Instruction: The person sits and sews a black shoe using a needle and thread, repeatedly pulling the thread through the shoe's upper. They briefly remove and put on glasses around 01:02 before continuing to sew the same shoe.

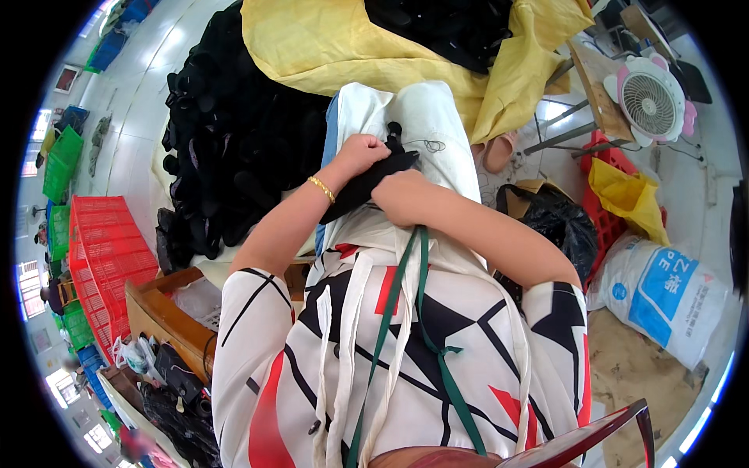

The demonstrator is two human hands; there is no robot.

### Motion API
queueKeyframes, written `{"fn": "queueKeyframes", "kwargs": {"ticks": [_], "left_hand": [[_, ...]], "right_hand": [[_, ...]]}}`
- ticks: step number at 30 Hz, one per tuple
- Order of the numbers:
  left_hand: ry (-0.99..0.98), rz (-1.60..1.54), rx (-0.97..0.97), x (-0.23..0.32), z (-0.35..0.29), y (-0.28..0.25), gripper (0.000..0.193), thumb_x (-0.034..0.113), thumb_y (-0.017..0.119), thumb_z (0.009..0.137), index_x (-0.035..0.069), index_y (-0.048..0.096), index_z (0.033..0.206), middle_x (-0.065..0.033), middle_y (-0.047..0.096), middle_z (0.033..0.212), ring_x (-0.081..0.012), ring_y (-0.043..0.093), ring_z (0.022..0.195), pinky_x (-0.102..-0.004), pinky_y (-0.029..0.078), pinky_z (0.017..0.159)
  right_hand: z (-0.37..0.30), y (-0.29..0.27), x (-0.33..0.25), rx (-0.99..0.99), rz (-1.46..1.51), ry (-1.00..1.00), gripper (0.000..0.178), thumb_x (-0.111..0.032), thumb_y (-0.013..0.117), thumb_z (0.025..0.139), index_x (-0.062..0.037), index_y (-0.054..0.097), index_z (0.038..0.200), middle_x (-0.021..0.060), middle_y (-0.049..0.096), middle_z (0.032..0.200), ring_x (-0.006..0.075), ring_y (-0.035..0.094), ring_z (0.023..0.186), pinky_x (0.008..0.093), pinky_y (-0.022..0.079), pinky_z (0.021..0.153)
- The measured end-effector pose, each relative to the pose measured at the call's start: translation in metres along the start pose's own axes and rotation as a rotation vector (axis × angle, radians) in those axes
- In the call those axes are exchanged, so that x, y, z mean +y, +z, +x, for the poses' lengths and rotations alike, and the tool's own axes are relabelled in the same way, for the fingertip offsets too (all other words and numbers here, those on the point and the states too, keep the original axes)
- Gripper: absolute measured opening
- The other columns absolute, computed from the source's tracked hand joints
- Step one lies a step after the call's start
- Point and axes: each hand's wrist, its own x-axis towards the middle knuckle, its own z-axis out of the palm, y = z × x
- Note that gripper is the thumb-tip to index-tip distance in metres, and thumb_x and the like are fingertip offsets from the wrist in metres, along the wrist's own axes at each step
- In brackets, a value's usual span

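Note:
A soft black cloth piece (355,196), somewhat shoe-shaped, lies across my lap on a white cloth (437,105). My left hand (363,156), with a gold bracelet at its wrist, pinches the upper edge of the piece. Closed on its near right side is my right hand (399,196), whose fingertips are mostly hidden. Beyond the hands, a narrow black part with a rounded end (394,129) sticks up. Dark thread (434,146) lies in a loose loop on the white cloth, right of the hands. Whether a needle is held cannot be made out.
A large heap of black pieces (242,148) lies to the left, beside yellow sheeting (351,39). Red crates (101,257) and a wooden drawer (168,312) stand farther left. On the right are a small fan (649,97), a black bag (558,226) and a white sack (659,292).

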Motion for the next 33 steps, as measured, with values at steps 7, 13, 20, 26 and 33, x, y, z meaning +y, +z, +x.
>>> {"fn": "queueKeyframes", "kwargs": {"ticks": [7, 13, 20, 26, 33], "left_hand": [[0.067, 0.023, 0.027, -0.001, -0.013, 0.016, 0.017, 0.016, 0.073, 0.085, 0.0, 0.072, 0.089, 0.0002, 0.066, 0.075, -0.0073, 0.057, 0.069, -0.0246, 0.047, 0.064], [-0.01, -0.015, 0.057, 0.009, -0.02, 0.016, 0.016, 0.014, 0.072, 0.086, -0.001, 0.072, 0.091, -0.0003, 0.067, 0.08, -0.0069, 0.057, 0.072, -0.024, 0.047, 0.067], [-0.148, -0.259, 0.015, 0.013, -0.023, 0.014, 0.014, 0.013, 0.07, 0.088, -0.001, 0.071, 0.092, 0.0008, 0.067, 0.081, -0.0054, 0.057, 0.073, -0.0219, 0.045, 0.066], [-0.194, -0.327, -0.008, 0.015, -0.022, 0.013, 0.013, 0.011, 0.07, 0.089, -0.001, 0.071, 0.093, 0.0005, 0.067, 0.083, -0.0055, 0.058, 0.074, -0.0213, 0.046, 0.067], [-0.2, -0.39, 0.009, 0.015, -0.022, 0.015, 0.017, 0.015, 0.073, 0.085, -0.002, 0.072, 0.089, -0.0011, 0.067, 0.079, -0.007, 0.056, 0.072, -0.0238, 0.046, 0.066]], "right_hand": [[-0.048, 0.013, 0.048, 0.341, 0.774, 0.058, 0.025, -0.022, 0.058, 0.091, -0.0005, 0.053, 0.102, 0.021, 0.068, 0.09, 0.0397, 0.066, 0.088, 0.0471, 0.05, 0.077], [-0.037, 0.01, 0.069, 0.486, 0.468, 0.179, 0.036, -0.039, 0.058, 0.095, -0.0025, 0.057, 0.096, 0.0172, 0.068, 0.087, 0.0383, 0.066, 0.086, 0.0473, 0.051, 0.074], [-0.012, 0.003, 0.077, 0.351, 0.186, 0.224, 0.037, -0.04, 0.059, 0.094, -0.0047, 0.066, 0.089, 0.0134, 0.069, 0.086, 0.0336, 0.068, 0.082, 0.0453, 0.053, 0.069], [0.0, 0.007, 0.082, 0.383, 0.13, 0.201, 0.035, -0.038, 0.059, 0.094, -0.0058, 0.068, 0.085, 0.012, 0.069, 0.084, 0.032, 0.069, 0.079, 0.0443, 0.053, 0.065], [0.005, 0.007, 0.085, 0.348, 0.115, 0.178, 0.033, -0.037, 0.06, 0.093, -0.0065, 0.068, 0.084, 0.0115, 0.069, 0.079, 0.0312, 0.069, 0.077, 0.0439, 0.053, 0.065]]}}
